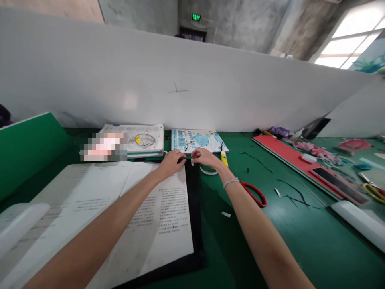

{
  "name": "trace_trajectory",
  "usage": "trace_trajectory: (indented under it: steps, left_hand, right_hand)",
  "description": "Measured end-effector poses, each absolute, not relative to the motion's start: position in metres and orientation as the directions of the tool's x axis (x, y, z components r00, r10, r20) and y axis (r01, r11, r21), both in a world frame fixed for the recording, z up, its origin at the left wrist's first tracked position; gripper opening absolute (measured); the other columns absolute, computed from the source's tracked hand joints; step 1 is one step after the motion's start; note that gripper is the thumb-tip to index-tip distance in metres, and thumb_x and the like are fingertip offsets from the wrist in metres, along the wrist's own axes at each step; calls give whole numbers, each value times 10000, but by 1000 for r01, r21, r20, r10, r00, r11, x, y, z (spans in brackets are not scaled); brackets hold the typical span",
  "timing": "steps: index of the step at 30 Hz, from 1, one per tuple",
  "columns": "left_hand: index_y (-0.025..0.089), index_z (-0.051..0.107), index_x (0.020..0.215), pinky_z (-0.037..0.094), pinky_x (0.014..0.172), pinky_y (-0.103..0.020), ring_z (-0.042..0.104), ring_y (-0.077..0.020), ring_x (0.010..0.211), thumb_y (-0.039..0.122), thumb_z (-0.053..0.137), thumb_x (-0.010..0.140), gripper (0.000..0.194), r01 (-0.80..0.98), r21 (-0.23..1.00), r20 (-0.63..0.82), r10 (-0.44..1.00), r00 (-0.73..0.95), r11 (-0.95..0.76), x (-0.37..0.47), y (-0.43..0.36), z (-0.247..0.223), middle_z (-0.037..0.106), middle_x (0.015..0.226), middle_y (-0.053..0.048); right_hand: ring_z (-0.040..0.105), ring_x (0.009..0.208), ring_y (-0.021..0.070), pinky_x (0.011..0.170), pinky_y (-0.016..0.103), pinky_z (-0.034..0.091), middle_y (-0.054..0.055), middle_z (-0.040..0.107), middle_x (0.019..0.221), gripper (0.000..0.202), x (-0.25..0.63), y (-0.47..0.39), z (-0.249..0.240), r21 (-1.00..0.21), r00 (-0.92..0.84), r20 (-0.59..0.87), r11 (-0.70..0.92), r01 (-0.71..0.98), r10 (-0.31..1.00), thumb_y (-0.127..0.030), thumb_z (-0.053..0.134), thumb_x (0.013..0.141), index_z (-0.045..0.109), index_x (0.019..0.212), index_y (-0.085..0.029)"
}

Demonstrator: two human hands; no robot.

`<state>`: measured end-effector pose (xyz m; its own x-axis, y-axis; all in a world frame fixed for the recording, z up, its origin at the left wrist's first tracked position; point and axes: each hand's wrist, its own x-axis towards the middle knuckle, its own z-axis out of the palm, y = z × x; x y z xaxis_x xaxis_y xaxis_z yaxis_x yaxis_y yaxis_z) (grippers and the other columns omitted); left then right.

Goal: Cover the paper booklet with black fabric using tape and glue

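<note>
An open book [168, 204] of printed pages lies on a black sheet [195, 224], which sticks out along its right and lower edges. My left hand [173, 161] rests at the book's upper right corner, its fingers curled together at the black sheet's top edge; what they hold, if anything, is hidden. Just right of it, my right hand [206, 157] is closed in a pinch on a small white strip [192, 162], held over the black sheet's corner. A white ring like a tape roll [208, 171] lies partly under my right wrist.
Red-handled scissors [255, 196] lie partly beneath my right forearm, near a yellow glue tube [224, 158]. Behind are a blue-and-white book [201, 140] and an illustrated book [147, 138]. White scraps [226, 214] and black strands [296, 196] lie right, beside a red board [288, 160]. A white partition [228, 88] stands behind.
</note>
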<state>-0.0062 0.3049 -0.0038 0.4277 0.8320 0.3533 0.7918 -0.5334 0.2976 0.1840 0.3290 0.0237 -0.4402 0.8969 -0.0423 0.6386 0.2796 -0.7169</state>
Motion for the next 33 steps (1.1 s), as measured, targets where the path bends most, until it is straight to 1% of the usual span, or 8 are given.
trace_trajectory:
  steps: [5,11,15,18,21,26,29,33]
  left_hand:
    - [210,660,904,424,919,-402,584,-216,974,278,465,892,207,730,383,354,820,450,-566,-2,308,-9,658,950,-51]
    - [201,610,782,405,943,-411,604,-194,848,221,492,844,135,670,481,356,824,441,-566,1,304,-7,667,853,-21]
    - [203,591,765,350,1021,-463,612,-203,849,239,516,829,105,665,517,360,842,402,-539,0,303,-12,670,839,-20]
    - [206,588,766,316,1058,-483,616,-199,830,264,509,845,126,663,534,362,851,381,-524,-1,304,-15,666,806,-12]
    - [210,589,776,316,1066,-480,620,-199,835,260,506,846,119,660,543,365,854,370,-518,0,305,-17,673,813,-7]
    - [209,598,788,321,1063,-479,623,-207,851,252,510,842,112,658,543,377,852,363,-521,0,304,-17,679,833,-19]
    - [208,602,781,342,1045,-471,625,-209,842,239,504,841,119,659,532,386,845,372,-532,-1,303,-16,684,828,-22]
    - [204,611,803,350,1033,-464,625,-214,869,226,496,848,125,658,509,402,829,389,-555,-1,301,-16,684,845,-29]
  right_hand:
    - [598,696,128,611,235,443,7,647,750,219,188,328,27,-818,-508,-70,242,521,858,-142,630,693,529,885,-169]
    - [601,721,140,626,257,456,16,640,774,215,188,326,30,-807,-540,-39,293,513,841,-201,617,711,536,908,-168]
    - [596,802,146,700,262,448,39,643,857,142,186,321,38,-711,-515,56,396,581,856,-183,594,724,565,861,-165]
    - [585,762,142,689,257,420,34,652,804,45,183,314,48,-601,-531,77,464,651,844,-200,570,763,604,759,-172]
    - [565,680,154,614,268,367,45,644,713,119,178,306,52,-469,-543,46,498,729,839,-204,566,772,612,665,-176]
    - [561,692,192,579,291,298,107,645,758,127,168,299,48,-275,-509,33,498,823,860,-157,533,788,624,700,-163]
    - [557,684,185,568,289,284,107,647,758,148,166,300,45,-226,-526,19,516,826,850,-138,507,801,621,711,-164]
    - [535,657,162,556,284,276,84,644,738,182,169,302,45,-217,-557,-3,544,811,830,-153,479,824,602,692,-175]
